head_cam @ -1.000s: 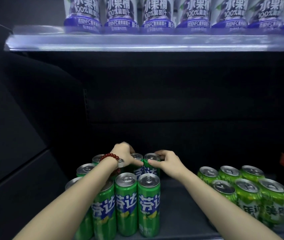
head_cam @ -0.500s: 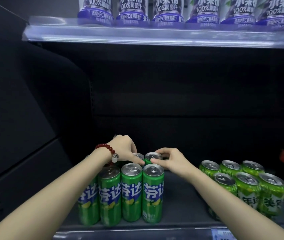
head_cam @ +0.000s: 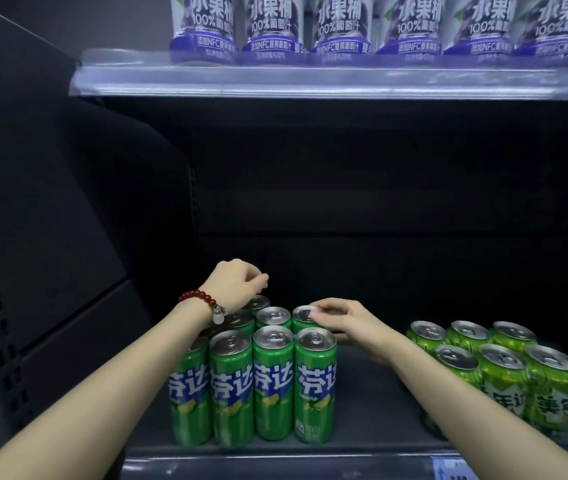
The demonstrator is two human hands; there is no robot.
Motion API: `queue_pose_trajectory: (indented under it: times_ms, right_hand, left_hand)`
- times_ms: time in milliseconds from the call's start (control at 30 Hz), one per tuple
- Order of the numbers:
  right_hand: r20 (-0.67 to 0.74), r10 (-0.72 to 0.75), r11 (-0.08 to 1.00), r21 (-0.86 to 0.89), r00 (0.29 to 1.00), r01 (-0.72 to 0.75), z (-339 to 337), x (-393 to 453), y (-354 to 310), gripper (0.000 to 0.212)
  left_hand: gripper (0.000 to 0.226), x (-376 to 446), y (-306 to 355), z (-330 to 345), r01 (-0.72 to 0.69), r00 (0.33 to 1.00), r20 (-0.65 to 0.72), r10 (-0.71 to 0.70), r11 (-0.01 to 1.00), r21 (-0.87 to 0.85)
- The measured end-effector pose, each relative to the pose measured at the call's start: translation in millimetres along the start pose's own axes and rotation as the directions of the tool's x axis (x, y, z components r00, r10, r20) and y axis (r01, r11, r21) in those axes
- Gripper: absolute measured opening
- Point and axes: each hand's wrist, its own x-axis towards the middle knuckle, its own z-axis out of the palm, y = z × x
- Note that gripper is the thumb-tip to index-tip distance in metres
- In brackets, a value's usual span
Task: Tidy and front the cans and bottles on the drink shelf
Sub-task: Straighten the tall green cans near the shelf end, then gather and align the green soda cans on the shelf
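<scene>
Two rows of tall green cans [head_cam: 273, 382] are being squared at the drink shelf [head_cam: 362, 455] front. The rear-right can [head_cam: 305, 315] is pinched at its rim by the right hand [head_cam: 344, 322]; the left hand [head_cam: 237, 289] is loosely curled, grasping nothing. A forward pull is likely needed next.

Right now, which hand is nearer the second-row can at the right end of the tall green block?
Right. The right hand has its fingertips on that can's top. The left hand is raised above the back cans, off to its left.
</scene>
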Motion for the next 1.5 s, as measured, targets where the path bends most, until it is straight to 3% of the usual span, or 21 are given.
queue_pose_trajectory:
  times_ms: [133,300,400,633,767,1100,1333,1500]
  right_hand:
    - [-0.003,0.023,1.0,-0.018,1.0,-0.023,-1,2,-5,0.032]
    - [-0.222,-0.091,0.953,-0.303,0.971,0.02,9,14,-15,0.025]
    - [-0.26,-0.219,0.88,-0.47,0.941,0.075,19,15,-23,0.019]
    - [-0.279,-0.375,0.764,-0.633,0.884,0.124,35,-3,-41,0.008]
    - [-0.256,-0.377,0.708,-0.699,0.89,0.098,32,-25,-45,0.007]
    - [-0.252,-0.335,0.691,-0.72,0.908,0.055,3,-94,-42,0.009]
    - [-0.198,-0.298,0.622,-0.782,0.934,0.032,-62,-175,-23,0.01]
    - [-0.183,-0.189,0.616,-0.787,0.965,-0.029,-123,-245,5,0.01]
  left_hand:
    - [0.031,-6,-13,-10,0.052,0.992,-0.109,-0.056,0.998,-0.037]
    - [0.03,-20,-28,-26,0.122,0.976,-0.175,-0.13,0.991,-0.055]
    - [0.028,-32,-34,-33,0.141,0.971,-0.182,-0.153,0.987,-0.079]
    - [0.014,-52,-20,-34,0.034,0.989,-0.141,-0.035,0.999,-0.016]
    - [0.013,-60,3,-23,-0.056,0.995,-0.079,0.056,0.998,0.008]
    - [0.015,-85,79,10,-0.196,0.981,0.01,0.196,0.98,0.044]
    - [0.014,-113,167,73,-0.238,0.97,0.069,0.234,0.97,0.05]
    - [0.015,-133,233,136,-0.257,0.957,0.154,0.245,0.964,0.065]
